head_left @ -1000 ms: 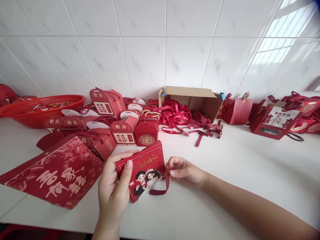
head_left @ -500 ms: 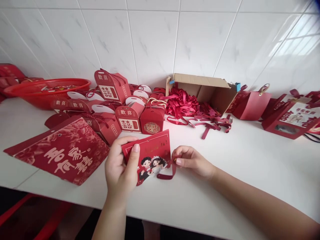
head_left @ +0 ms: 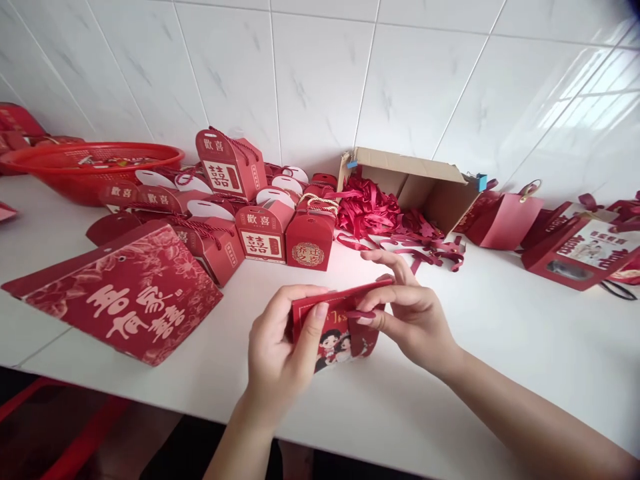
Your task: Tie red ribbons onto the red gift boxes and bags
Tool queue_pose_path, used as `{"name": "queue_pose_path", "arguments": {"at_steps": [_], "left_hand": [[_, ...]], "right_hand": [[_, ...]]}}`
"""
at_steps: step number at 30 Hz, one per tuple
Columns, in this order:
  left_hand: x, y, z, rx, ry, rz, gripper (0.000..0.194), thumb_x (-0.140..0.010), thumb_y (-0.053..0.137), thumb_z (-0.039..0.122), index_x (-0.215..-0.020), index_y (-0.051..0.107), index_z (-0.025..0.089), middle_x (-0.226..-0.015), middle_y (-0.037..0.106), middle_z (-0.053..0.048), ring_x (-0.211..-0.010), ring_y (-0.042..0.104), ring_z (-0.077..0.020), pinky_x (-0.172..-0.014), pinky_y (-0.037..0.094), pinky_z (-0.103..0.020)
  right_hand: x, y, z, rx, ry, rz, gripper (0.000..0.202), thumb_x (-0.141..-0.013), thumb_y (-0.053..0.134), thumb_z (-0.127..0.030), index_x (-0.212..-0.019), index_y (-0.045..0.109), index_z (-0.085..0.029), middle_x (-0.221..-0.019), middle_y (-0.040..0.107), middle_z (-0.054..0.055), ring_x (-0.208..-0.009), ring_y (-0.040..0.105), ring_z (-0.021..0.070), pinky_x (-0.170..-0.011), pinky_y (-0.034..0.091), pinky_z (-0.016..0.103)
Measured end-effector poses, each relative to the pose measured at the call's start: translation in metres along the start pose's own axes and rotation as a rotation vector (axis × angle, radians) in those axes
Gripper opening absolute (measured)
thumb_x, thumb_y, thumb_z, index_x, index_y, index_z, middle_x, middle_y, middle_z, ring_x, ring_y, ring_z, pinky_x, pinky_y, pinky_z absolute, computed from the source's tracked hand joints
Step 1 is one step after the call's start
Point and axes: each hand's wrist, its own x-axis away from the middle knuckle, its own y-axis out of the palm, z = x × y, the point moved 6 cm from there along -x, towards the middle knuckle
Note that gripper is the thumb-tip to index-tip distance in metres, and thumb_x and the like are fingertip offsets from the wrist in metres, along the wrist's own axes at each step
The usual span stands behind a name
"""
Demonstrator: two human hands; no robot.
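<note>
A small red box (head_left: 332,328) printed with a cartoon couple is held by its left side in my left hand (head_left: 283,347), thumb on the front and fingers behind. At its right edge, my right hand (head_left: 413,320) pinches a dark red ribbon (head_left: 361,333) between thumb and index finger, with the other fingers raised. The ribbon hangs over the right part of the box's front. How its far end runs behind the box is hidden.
A large red floral box (head_left: 125,297) lies left on the white table (head_left: 500,353). Behind stand several red gift boxes (head_left: 260,237) and a red basket (head_left: 90,175). An open cardboard box (head_left: 405,160) spills red ribbons (head_left: 367,207). More boxes (head_left: 580,250) stand right.
Both hands and the small box have shifted right in view. My right hand has moved up against the box's right side, bringing the ribbon across its front.
</note>
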Motion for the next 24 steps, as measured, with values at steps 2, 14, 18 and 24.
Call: {"name": "queue_pose_path", "arguments": {"at_steps": [2,14,18,24], "left_hand": [[0.001,0.003,0.003,0.007,0.038,-0.021,0.011,-0.088,0.058,0.017,-0.097,0.061,0.021,-0.087,0.071,0.001,-0.071,0.067,-0.0125,-0.064,0.053,-0.020],[0.004,0.008,0.013,0.012,0.116,-0.050,0.022,-0.088,0.056,0.007,-0.102,0.059,0.025,-0.091,0.069,0.006,-0.084,0.065,-0.0033,-0.076,0.048,-0.007],[0.006,0.013,0.012,0.068,0.130,-0.087,0.025,-0.088,0.055,0.007,-0.105,0.059,0.024,-0.096,0.068,0.005,-0.089,0.064,-0.0046,-0.079,0.049,-0.009],[0.009,0.018,0.012,0.176,0.117,-0.206,0.025,-0.089,0.052,0.008,-0.109,0.054,0.024,-0.101,0.062,-0.001,-0.095,0.062,-0.0117,-0.077,0.053,-0.018]], "right_hand": [[0.002,0.000,-0.004,0.076,-0.028,0.016,0.004,-0.076,0.076,-0.025,-0.077,0.076,-0.028,-0.129,0.054,0.005,-0.129,0.044,0.0293,-0.099,0.040,0.044],[0.006,-0.002,-0.015,0.209,-0.120,0.092,0.003,-0.079,0.074,-0.024,-0.077,0.075,-0.026,-0.122,0.062,0.006,-0.115,0.056,0.0265,-0.096,0.042,0.045],[0.009,-0.004,-0.016,0.156,-0.147,0.157,0.008,-0.078,0.073,-0.018,-0.082,0.068,-0.023,-0.115,0.063,0.007,-0.109,0.061,0.0236,-0.088,0.049,0.039],[0.009,0.003,-0.002,-0.088,0.059,0.097,0.023,-0.079,0.072,-0.026,-0.091,0.053,-0.022,-0.087,0.068,0.003,-0.078,0.067,0.0170,-0.065,0.057,0.029]]}}
